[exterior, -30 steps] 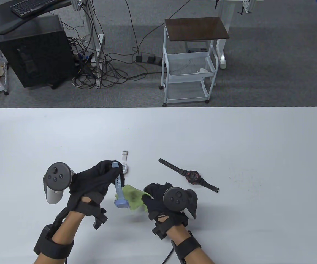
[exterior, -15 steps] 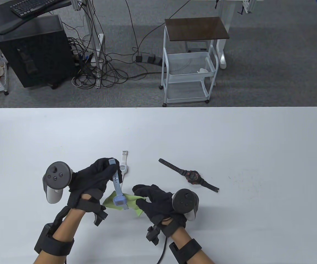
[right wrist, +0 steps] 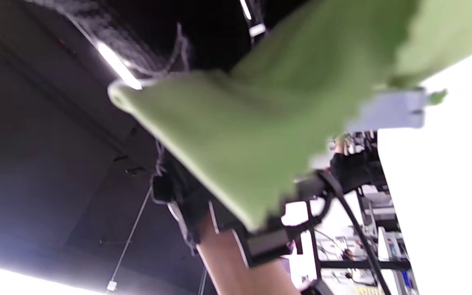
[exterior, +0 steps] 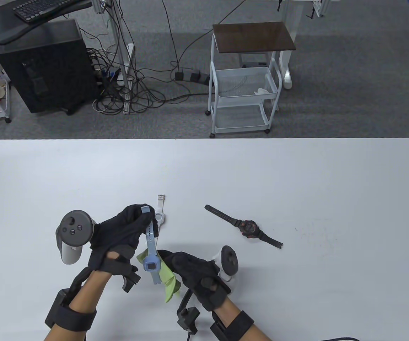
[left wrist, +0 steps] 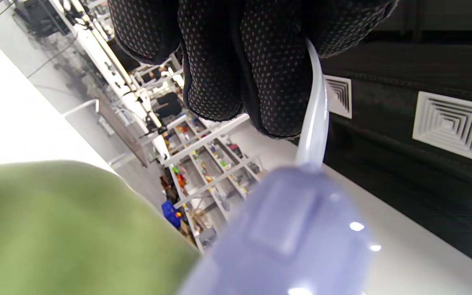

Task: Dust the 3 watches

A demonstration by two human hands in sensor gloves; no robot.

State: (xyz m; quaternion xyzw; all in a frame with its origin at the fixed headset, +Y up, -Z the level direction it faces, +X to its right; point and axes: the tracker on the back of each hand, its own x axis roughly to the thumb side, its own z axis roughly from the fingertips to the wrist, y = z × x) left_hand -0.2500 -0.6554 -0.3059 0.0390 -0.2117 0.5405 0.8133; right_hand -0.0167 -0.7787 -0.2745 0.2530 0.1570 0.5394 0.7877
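Right hand (exterior: 193,271) has rolled palm-up since a second ago, bringing the green cloth (exterior: 168,280) under the blue watch (exterior: 150,263), which now faces up. Left hand (exterior: 124,232) pinches its strap, dangling it over the bench (exterior: 296,177). White watch (exterior: 160,212) and black watch (exterior: 247,228) lie beyond the hands.

You see soft matt green cloth (exterior: 168,284), a glossy smooth plastic blue watch (exterior: 151,264), and a smooth matt white surface (exterior: 296,177).
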